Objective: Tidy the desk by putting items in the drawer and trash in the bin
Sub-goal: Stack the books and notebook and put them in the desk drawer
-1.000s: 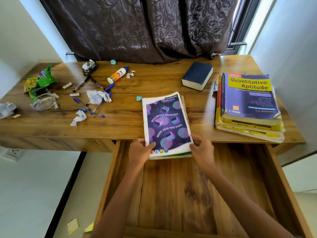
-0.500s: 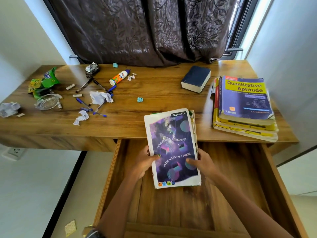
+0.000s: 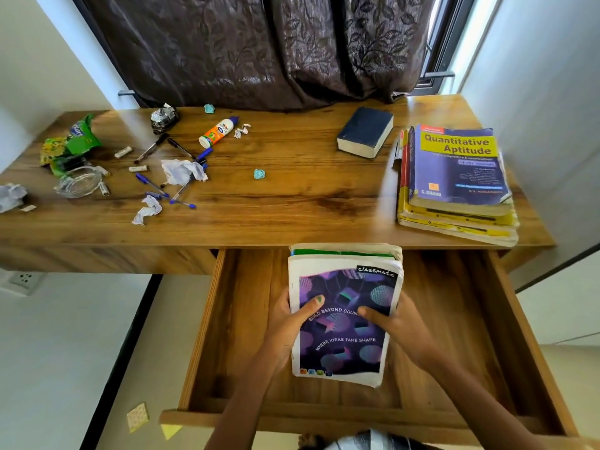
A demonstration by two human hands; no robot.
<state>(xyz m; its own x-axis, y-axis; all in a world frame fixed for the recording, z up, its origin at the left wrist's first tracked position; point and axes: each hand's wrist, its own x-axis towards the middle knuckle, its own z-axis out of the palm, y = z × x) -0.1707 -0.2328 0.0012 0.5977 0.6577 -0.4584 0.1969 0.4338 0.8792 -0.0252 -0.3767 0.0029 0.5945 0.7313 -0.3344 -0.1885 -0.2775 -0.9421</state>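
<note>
A stack of notebooks (image 3: 344,349), the top one with a purple "classmate" cover, is held over the open wooden drawer (image 3: 233,319). My left hand (image 3: 289,323) grips its left edge with the thumb on the cover. My right hand (image 3: 399,323) grips the right edge. The stack's far end lies just below the desk's front edge. On the desk (image 3: 308,203) remain a dark blue book (image 3: 365,131), a pile of thick books (image 3: 454,180) topped by "Quantitative Aptitude", several blue pens (image 3: 168,186), a glue bottle (image 3: 219,131) and crumpled paper (image 3: 181,170).
Green wrappers (image 3: 71,144), a clear glass dish (image 3: 78,183), a foil ball (image 3: 162,116) and small paper scraps lie on the desk's left side. A dark curtain (image 3: 259,50) hangs behind. A wall socket (image 3: 22,280) sits low left. Paper bits (image 3: 138,417) lie on the floor.
Both hands have drawn the notebook stack off the desk toward me and down over the open drawer. The other desk items have not moved.
</note>
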